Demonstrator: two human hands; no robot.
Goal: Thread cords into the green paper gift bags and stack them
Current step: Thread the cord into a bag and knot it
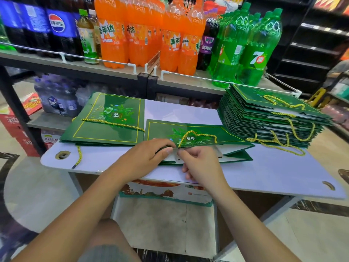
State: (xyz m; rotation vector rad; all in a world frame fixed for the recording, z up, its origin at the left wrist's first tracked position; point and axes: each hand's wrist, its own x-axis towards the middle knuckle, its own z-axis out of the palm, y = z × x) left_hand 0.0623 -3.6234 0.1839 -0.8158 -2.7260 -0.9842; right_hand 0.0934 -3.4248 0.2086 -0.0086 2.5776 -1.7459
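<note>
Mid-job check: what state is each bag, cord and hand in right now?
middle bag, flat, mouth slightly open, cord loop threaded.
left bag, flat, cord lying across it.
right stack, piled high, cords hanging out.
loose cord, trailing to the table edge.
left hand, grips the middle bag's rim.
right hand, fingers curled at that rim; contents hidden.

Bright, even indoor light; wide-angle bending at the edges (shelves bow); far corners perhaps slightly blurred.

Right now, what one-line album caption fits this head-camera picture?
Left hand and right hand pinch the edge of a green gift bag on a white table, beside stacked bags.
</note>
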